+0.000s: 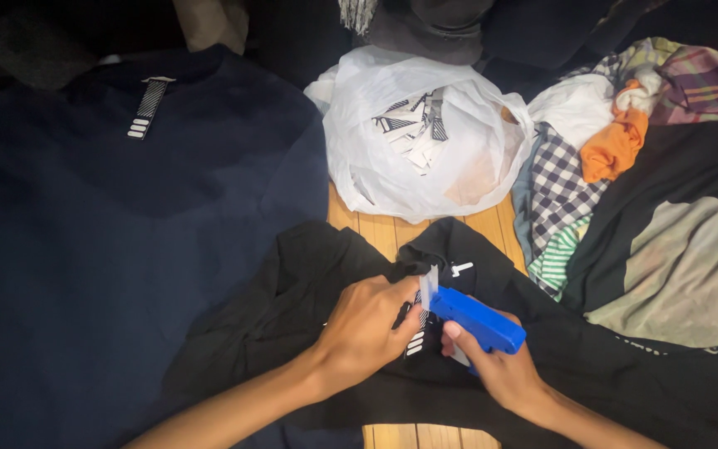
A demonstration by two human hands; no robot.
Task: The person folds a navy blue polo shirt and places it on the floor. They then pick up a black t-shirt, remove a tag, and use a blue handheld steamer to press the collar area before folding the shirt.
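While a navy shirt [85,249] covers the left of the wooden table [384,229], a black shirt [309,274] lies nearest the person, below a white plastic bag [376,158] of tags and beside a heap of clothes [625,166]. The left hand [363,324] pinches the black shirt's collar, fingers closed on cloth. The right hand [500,370] grips a blue tagging gun [475,320], its long axis slanting up-left, nose pointing at a striped tag [427,287].

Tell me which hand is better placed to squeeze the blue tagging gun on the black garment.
The right hand. It already wraps the handle of the blue tagging gun, whose tip points at the black garment. The left hand is busy pinching the fabric and striped tag at the tip.
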